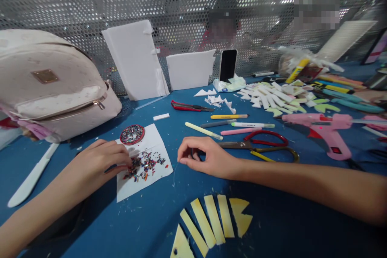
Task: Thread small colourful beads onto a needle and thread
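My left hand (102,159) reaches over a white paper sheet (157,141), its closed fingertips in a loose pile of small colourful beads (148,163). What the fingertips pinch, if anything, is too small to make out. A round red-rimmed dish (132,134) full of similar beads sits on the sheet's upper left corner. My right hand (205,157) pinches a thin clear thread (174,175) that hangs down from thumb and forefinger. Nearer me lie yellow-painted strips (203,222), a notched tail-like piece (240,215) and a triangular piece (182,244) with a dark hole, spaced like a fish.
Scissors (248,145), markers (248,125) and a red box cutter (190,107) lie beyond my right hand. A pink glue gun (329,129) is at right, below a heap of cut pieces (278,96). At left are a backpack (54,84) and a white knife (33,175). A phone (228,65) stands behind.
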Tool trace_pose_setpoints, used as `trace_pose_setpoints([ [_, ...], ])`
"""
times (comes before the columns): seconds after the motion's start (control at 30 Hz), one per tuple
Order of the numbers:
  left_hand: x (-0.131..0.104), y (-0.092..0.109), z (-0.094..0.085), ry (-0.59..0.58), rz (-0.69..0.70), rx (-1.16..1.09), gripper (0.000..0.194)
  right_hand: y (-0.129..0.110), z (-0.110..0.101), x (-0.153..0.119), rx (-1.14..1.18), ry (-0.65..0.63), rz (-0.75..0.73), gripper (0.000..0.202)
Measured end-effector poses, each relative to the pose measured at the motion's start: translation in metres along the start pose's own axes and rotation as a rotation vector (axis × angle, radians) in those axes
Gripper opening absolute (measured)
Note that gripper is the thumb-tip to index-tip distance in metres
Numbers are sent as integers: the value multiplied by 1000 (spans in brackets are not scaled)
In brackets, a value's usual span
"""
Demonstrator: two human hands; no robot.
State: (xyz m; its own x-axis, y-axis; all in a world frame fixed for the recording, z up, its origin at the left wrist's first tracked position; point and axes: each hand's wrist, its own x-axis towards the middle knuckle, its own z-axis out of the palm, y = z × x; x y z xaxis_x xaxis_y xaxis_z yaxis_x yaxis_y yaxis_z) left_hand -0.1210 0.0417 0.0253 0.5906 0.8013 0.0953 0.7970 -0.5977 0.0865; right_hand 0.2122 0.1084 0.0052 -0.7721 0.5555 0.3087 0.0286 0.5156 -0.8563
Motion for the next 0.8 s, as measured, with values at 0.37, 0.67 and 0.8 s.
trace_pose_setpoints([
  [0.37, -2, -3, -3, -65, -13, -12, 18, 0, 0, 1, 2, -1, 0, 8],
  [0.67, 1, -1, -2, -70, -33, -32, 16, -1, -1, 1, -10, -7, 2, 8],
  [0.8, -1, -1, 1, -58, -42, -47, 14, -1, 0, 1, -14, -8, 7, 8],
])
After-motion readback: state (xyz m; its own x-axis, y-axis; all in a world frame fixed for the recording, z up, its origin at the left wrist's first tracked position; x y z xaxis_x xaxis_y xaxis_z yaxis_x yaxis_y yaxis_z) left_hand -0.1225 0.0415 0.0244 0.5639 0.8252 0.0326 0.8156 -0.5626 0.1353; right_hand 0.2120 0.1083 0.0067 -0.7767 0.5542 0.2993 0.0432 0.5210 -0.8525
